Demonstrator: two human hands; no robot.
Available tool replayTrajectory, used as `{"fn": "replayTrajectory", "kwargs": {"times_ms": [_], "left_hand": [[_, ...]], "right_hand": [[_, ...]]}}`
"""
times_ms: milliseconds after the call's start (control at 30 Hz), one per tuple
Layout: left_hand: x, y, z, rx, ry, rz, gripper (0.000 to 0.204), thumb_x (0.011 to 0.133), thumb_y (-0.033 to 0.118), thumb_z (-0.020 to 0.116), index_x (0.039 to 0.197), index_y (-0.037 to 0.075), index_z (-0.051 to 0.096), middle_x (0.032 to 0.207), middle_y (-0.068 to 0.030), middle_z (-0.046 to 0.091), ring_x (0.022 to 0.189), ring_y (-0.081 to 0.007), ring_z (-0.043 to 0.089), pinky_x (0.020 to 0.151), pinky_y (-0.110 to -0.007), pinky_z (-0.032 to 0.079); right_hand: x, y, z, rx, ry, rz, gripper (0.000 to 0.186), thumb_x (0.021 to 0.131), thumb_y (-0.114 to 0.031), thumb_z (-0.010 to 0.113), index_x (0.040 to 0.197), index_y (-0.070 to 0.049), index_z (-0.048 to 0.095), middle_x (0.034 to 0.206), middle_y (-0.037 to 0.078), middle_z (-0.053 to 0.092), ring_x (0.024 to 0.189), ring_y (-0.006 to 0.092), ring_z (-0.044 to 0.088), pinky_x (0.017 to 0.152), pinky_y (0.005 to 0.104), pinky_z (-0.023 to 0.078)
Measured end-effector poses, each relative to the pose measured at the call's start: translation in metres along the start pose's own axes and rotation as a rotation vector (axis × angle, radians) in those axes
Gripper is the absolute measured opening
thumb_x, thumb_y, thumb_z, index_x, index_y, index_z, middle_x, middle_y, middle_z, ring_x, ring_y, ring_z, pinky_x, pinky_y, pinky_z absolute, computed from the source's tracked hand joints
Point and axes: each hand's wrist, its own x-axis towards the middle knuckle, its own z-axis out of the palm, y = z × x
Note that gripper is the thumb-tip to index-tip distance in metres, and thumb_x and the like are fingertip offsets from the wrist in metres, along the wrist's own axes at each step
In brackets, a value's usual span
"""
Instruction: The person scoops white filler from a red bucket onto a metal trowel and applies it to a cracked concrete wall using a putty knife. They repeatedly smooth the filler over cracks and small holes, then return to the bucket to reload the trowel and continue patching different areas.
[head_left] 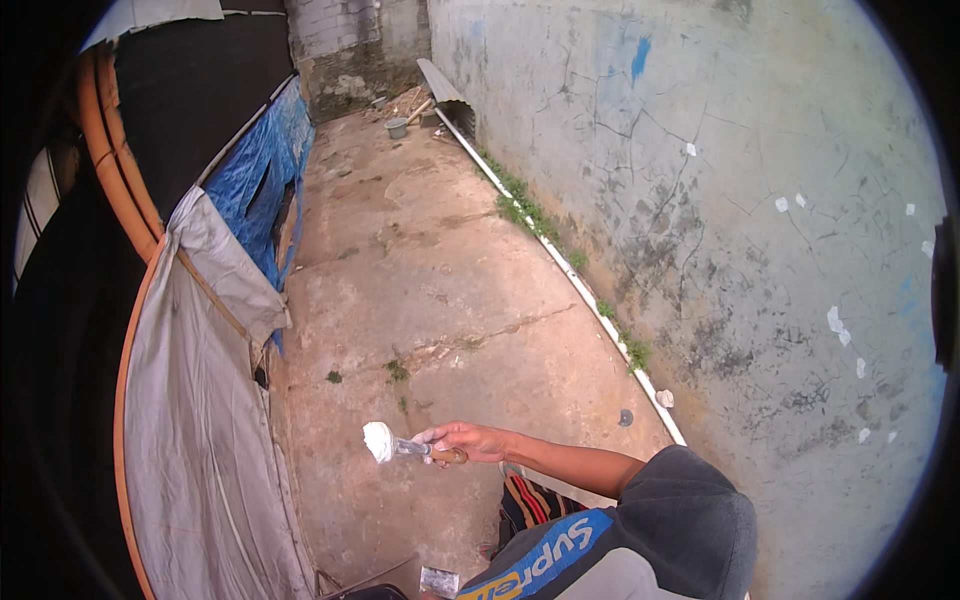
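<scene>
My right hand point(455, 441) is closed round the wooden handle of a putty knife point(410, 447), held out over the concrete floor with the blade pointing left. A thick lump of white putty point(378, 441) sits on the end of the blade. White smears show on my fingers. My left hand is out of view. Near the bottom edge, a flat metal piece smeared with white point(439, 581) shows beside my shirt; what holds or supports it is hidden.
A cracked grey wall point(740, 180) with white putty patches runs along the right. At its foot lie a white pipe point(560, 262) and weeds. Grey sheeting point(200, 400) and a blue tarp point(255, 180) line the left. A bucket point(396, 128) stands far back.
</scene>
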Motion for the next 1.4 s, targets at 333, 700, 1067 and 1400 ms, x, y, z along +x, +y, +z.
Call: {"fn": "replayTrajectory", "kwargs": {"times_ms": [333,700,1067,1400], "left_hand": [[0.061,-0.055,0.39,0.404,-0.561,-0.117,0.038,0.098,0.023,0.031,0.128,0.003,0.043,0.123,-0.0136,0.055,0.107,-0.0269,0.059,0.09,-0.042,0.05],[0.073,-0.096,0.71,0.479,-1.067,-0.23,0.035,0.1,0.023,0.027,0.127,0.006,0.043,0.121,-0.0142,0.056,0.107,-0.0261,0.06,0.087,-0.042,0.052],[-0.066,-0.085,1.043,0.54,-1.534,-0.357,0.043,0.092,0.016,0.04,0.135,0.012,0.034,0.129,-0.0088,0.049,0.112,-0.0268,0.056,0.085,-0.05,0.053],[-0.279,-0.129,1.222,0.335,-1.909,-0.234,0.055,0.098,0.029,0.044,0.143,0.009,0.019,0.136,-0.0124,0.04,0.113,-0.0222,0.052,0.086,-0.039,0.051]], "right_hand": [[-0.247,-0.212,-0.148,-0.069,0.635,-0.662,0.057,0.09,-0.02,0.053,0.141,-0.004,0.033,0.104,0.005,0.055,0.076,0.0111,0.052,0.055,0.0209,0.041],[-0.363,-0.398,-0.181,-0.217,0.871,-1.168,0.06,0.087,-0.018,0.05,0.142,-0.004,0.028,0.111,0.008,0.05,0.077,0.0138,0.049,0.054,0.0219,0.043],[-0.402,-0.603,-0.2,-0.776,1.099,-1.677,0.052,0.096,-0.016,0.042,0.142,0.0,0.027,0.113,0.01,0.047,0.084,0.0159,0.05,0.067,0.027,0.047],[-0.462,-0.797,-0.199,-1.273,1.385,-1.809,0.05,0.095,-0.009,0.037,0.142,0.003,0.028,0.116,0.012,0.047,0.088,0.0193,0.05,0.072,0.0302,0.048]]}}
